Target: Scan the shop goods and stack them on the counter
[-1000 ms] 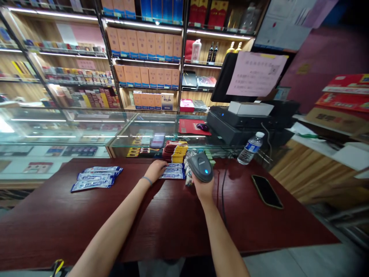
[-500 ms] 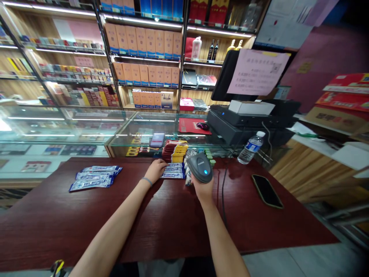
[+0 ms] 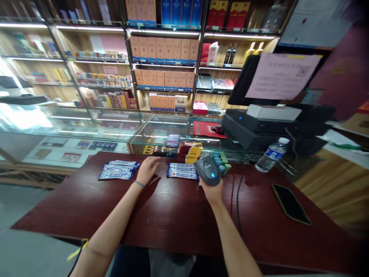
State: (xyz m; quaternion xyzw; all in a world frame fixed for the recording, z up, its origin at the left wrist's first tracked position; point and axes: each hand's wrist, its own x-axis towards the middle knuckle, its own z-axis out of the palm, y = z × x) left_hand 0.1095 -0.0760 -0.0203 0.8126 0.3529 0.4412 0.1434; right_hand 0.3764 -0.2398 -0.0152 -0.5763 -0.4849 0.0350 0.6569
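Had the right grip (image 3: 212,191) clamped on a barcode scanner (image 3: 208,169) and the left grip (image 3: 148,169) apart, seemingly empty. Found an overlapping pile of blue-and-white sachets (image 3: 117,170) on the surface (image 3: 170,215) left of the left grip and a row of matching sachets (image 3: 182,171) between grips. Judged the work part-way, with red-and-yellow packets (image 3: 190,153) and green-and-blue rolls (image 3: 223,159) beyond the right grip; could not tell scanned from unscanned. Saw yellow packs (image 3: 148,149) inside the glass display case (image 3: 161,127) ahead, and a capped bottle (image 3: 271,156) of uncertain fill right of the right grip.
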